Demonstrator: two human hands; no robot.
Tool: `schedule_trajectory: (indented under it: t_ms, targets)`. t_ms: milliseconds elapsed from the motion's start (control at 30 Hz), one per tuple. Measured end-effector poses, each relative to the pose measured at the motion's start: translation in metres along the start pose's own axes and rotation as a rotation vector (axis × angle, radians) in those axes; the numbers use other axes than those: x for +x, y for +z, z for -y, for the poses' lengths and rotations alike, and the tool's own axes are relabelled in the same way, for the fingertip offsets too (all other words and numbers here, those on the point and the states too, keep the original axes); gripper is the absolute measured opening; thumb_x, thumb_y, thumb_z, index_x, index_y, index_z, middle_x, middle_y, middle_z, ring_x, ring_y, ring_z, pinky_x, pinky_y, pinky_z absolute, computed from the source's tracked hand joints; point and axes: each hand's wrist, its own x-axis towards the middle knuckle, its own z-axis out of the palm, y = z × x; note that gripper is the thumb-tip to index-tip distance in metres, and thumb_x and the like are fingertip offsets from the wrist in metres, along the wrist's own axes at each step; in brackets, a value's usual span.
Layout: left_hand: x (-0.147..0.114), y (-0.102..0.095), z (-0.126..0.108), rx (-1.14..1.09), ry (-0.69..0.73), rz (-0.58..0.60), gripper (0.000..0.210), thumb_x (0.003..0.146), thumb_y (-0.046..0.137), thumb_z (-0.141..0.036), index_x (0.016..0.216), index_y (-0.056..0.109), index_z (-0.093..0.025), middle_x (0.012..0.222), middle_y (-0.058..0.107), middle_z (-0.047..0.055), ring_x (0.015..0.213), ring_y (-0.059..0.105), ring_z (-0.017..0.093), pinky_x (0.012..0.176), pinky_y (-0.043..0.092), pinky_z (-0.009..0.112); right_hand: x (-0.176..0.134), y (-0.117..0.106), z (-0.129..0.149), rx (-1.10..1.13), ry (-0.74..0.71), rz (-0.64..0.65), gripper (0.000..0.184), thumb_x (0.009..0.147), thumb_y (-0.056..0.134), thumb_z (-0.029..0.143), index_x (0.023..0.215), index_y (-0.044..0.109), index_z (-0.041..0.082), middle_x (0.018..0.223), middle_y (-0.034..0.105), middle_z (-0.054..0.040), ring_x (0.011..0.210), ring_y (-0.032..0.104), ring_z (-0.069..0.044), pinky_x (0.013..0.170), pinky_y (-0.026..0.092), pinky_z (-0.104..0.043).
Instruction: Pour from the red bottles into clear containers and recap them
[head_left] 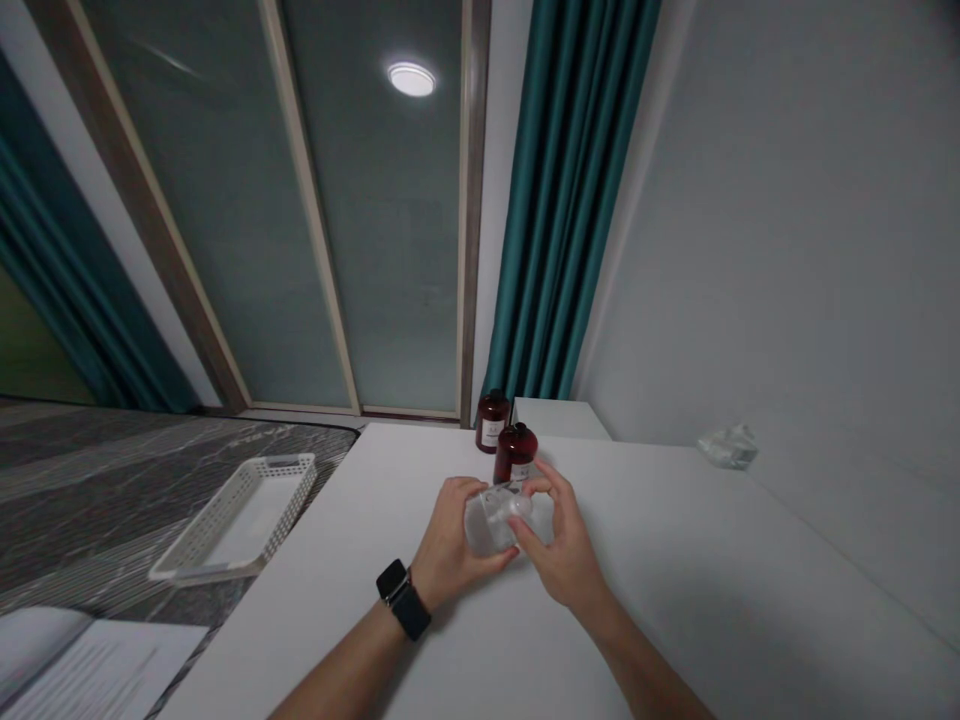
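Note:
Both my hands meet over a white table (675, 580) around a small clear container (491, 520). My left hand (450, 545), with a black watch on its wrist, cups the container from the left. My right hand (559, 545) grips it from the right, fingers on its top end. Whether that end is a cap I cannot tell, since the object is blurred. Just behind the hands stand two dark red bottles (514, 452) with pale labels, one further back (491, 420).
A white slotted plastic tray (240, 515) lies on a dark marbled surface to the left. A crumpled clear wrapper (727, 445) sits at the table's far right by the wall. Teal curtains (570, 200) and a glass window stand behind. Papers lie at the lower left.

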Motion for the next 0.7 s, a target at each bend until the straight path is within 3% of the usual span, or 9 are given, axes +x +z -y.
schedule_trajectory:
  t_ms: [200,367,600,700]
  targets:
    - [0.0,0.001,-0.002,-0.086,-0.033,0.033,0.064,0.07,0.08,-0.022,0.12,0.041,-0.022,0.112,0.05,0.009,0.103,0.052,0.028,0.087,0.049,0.045,0.0,-0.002,0.004,-0.002,-0.035,0.067,0.063,0.083,0.058,0.015,0.141,0.039,0.026,0.114,0.06,-0.0069,0.11,0.058,-0.024,0.102,0.045,-0.044]
    - [-0.001,0.001,-0.004,-0.09,-0.018,0.022,0.069,0.07,0.082,-0.023,0.125,0.041,-0.024,0.117,0.045,0.01,0.108,0.05,0.029,0.092,0.048,0.048,0.001,-0.001,0.005,-0.109,-0.018,0.006,0.06,0.081,0.065,0.021,0.137,0.044,0.026,0.101,0.056,-0.0036,0.099,0.059,-0.023,0.094,0.05,-0.043]
    - [0.002,-0.001,-0.003,-0.114,-0.045,0.051,0.063,0.069,0.081,-0.022,0.121,0.045,-0.023,0.112,0.054,0.008,0.102,0.055,0.027,0.088,0.05,0.044,0.0,-0.003,0.011,-0.026,-0.076,0.111,0.062,0.084,0.055,0.012,0.142,0.037,0.025,0.111,0.063,-0.0066,0.107,0.061,-0.023,0.102,0.045,-0.044]
    - [0.002,-0.001,-0.003,-0.103,-0.053,0.044,0.063,0.069,0.08,-0.022,0.121,0.045,-0.023,0.113,0.054,0.008,0.103,0.055,0.028,0.089,0.049,0.045,0.001,-0.004,0.011,-0.07,-0.062,0.078,0.063,0.081,0.062,0.016,0.139,0.041,0.027,0.113,0.06,-0.0065,0.108,0.059,-0.024,0.099,0.047,-0.044]
